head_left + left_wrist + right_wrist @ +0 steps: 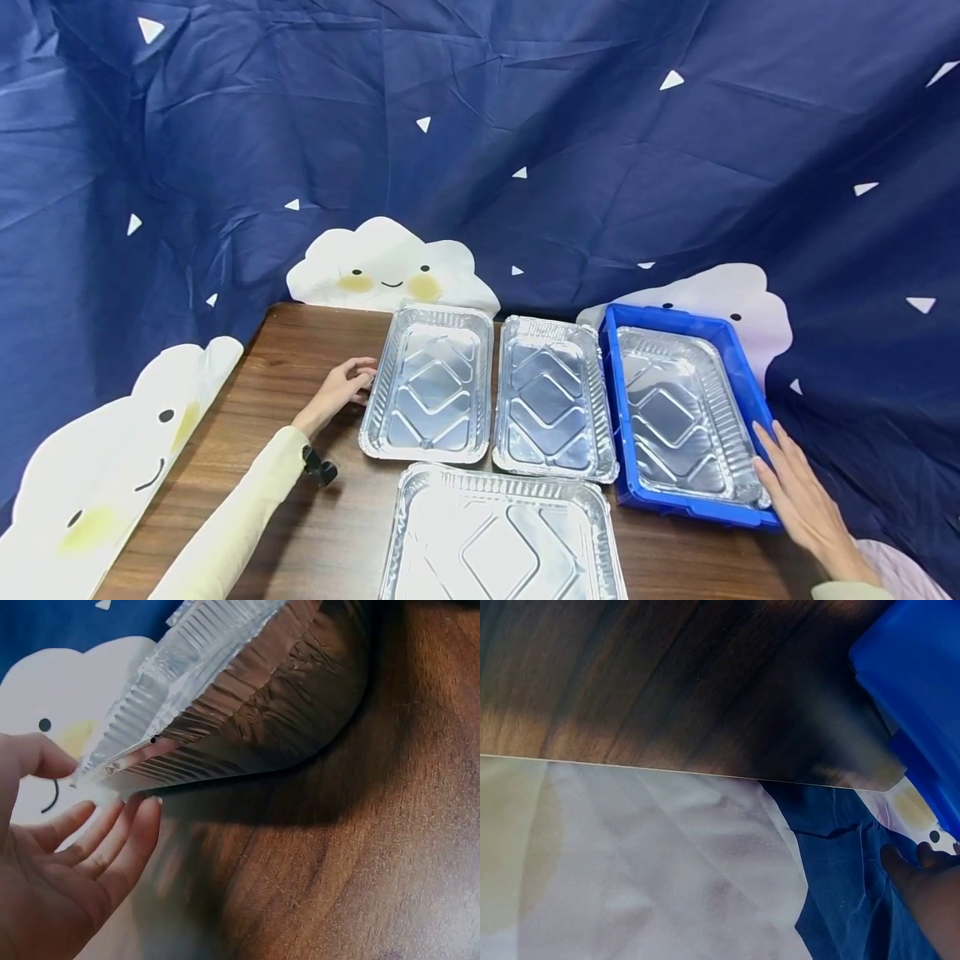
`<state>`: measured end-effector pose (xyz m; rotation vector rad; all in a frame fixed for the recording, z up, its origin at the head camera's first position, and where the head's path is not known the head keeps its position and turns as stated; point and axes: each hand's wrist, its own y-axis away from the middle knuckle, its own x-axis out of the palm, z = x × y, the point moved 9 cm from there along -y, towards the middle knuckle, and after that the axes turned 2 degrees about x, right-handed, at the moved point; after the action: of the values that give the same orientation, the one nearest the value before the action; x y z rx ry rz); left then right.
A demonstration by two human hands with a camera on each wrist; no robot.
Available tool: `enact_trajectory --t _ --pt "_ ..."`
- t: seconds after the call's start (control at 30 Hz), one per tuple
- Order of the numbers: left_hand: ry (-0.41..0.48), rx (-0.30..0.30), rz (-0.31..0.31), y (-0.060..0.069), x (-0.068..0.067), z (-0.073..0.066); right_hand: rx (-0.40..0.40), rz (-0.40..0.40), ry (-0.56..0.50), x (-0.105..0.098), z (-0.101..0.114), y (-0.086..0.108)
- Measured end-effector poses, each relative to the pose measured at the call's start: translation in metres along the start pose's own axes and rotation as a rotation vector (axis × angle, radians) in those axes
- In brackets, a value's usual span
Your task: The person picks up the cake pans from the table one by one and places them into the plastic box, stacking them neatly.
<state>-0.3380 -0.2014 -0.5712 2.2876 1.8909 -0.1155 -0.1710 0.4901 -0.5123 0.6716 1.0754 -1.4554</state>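
Left hand (341, 392) meets the edge of the leftmost tray (431, 392) on the bench (337, 533); whether it pinches cannot be told. Right hand (806, 500), fingers extended, rests against the bin (697, 505), presumably steadying it around the inner tray (667, 414).

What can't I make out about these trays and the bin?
Head view: front silver rectangular foil tray, near end cut off by bottom edge.
Head view: blue rectangular plastic bin floor, covered by the silver foil tray inside.
Right wrist view: bin cut off by right edge.
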Motion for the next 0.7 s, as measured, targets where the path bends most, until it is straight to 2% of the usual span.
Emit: enact_trajectory --t 0.1,0.4,0.57,0.7 --pt "0.002 -0.01 0.015 0.0001 0.0022 0.0005 0.0 0.0 0.0 -0.0003 0.0005 -0.0002" --pt "-0.075 -0.022 0.093 0.0009 0.007 0.0054 0.016 0.006 0.004 0.0003 -0.0008 0.0009" --pt "-0.133 -0.001 0.112 -0.0016 0.0089 0.0036 0.009 -0.001 0.002 -0.0005 -0.0005 0.0003" --pt "-0.123 -0.017 0.123 -0.0055 0.0098 0.0032 0.008 -0.002 0.0 -0.0004 0.0001 0.0001"
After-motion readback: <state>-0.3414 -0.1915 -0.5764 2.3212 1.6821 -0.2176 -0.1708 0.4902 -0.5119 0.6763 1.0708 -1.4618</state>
